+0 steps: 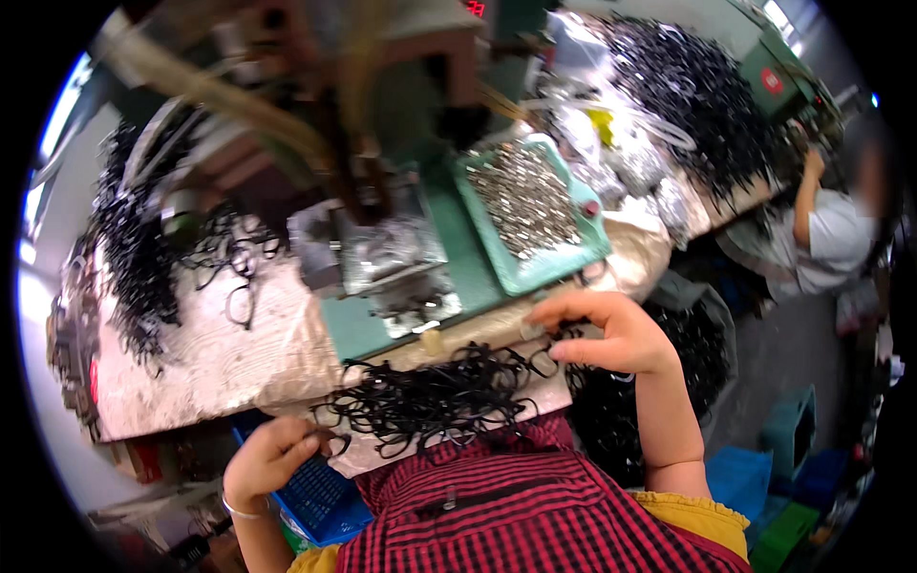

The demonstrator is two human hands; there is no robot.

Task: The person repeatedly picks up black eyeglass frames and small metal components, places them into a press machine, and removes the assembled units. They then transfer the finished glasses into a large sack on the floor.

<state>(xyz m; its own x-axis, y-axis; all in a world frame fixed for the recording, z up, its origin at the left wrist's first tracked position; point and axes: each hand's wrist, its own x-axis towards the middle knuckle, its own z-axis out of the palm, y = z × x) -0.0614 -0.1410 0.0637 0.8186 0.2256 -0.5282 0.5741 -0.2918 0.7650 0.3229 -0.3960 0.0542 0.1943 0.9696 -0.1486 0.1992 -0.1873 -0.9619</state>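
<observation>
Workbench (239, 334) edge: right hand (611, 334) fingers curled over black loops (430, 396).

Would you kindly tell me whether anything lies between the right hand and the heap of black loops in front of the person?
Nothing visible does: the right hand already touches the heap of black loops at its right edge.

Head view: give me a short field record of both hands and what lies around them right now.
left hand: at the near left end of the heap of thin black loop-shaped parts, fingers curled on one loop
right hand: over the heap's right end, fingers pinching a black loop
bench: teal plastic tray of small silvery metal pieces behind the right hand
below bench: blue plastic crate
nearby: another person in a white shirt at far right
</observation>
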